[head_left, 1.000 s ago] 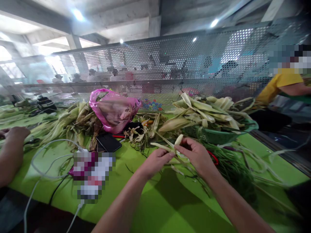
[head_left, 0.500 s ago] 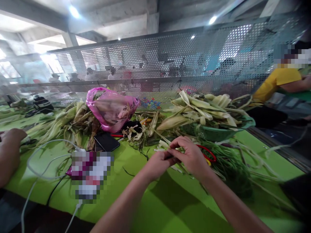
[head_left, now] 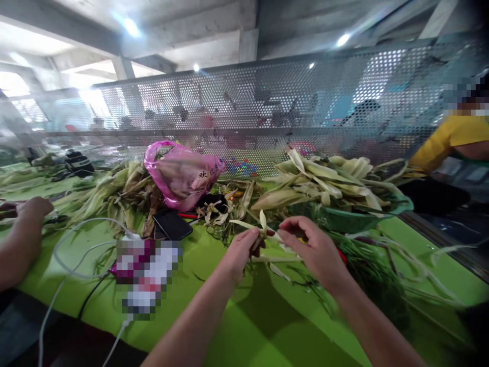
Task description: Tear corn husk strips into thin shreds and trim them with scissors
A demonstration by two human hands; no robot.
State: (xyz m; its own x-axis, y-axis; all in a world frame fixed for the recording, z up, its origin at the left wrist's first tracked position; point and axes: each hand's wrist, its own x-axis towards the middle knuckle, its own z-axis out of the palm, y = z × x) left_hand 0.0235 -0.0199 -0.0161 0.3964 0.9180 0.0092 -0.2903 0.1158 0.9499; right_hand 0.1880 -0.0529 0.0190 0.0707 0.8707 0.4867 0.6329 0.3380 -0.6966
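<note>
My left hand [head_left: 240, 252] is closed in a pinch on a small bundle of pale corn husk strips [head_left: 263, 227] above the green table [head_left: 244, 326]. My right hand [head_left: 313, 248] is close beside it, its fingers curled and pinching the other end of the same strips. Loose husk pieces lie on the table under both hands. A green basin [head_left: 344, 218] heaped with corn husks stands just beyond my right hand.
A pink plastic bag [head_left: 183, 173], a black phone [head_left: 172, 225] and a pile of husks [head_left: 114, 196] lie at the back left. White cables [head_left: 72, 244] loop at the left. Another person's hand [head_left: 26, 216] rests far left; a person in yellow [head_left: 454, 145] sits at the right. A perforated metal screen [head_left: 267, 102] closes the back.
My hands came together half a second ago, then parted a little; the husk strips now stick up between them. The view shifted slightly.
</note>
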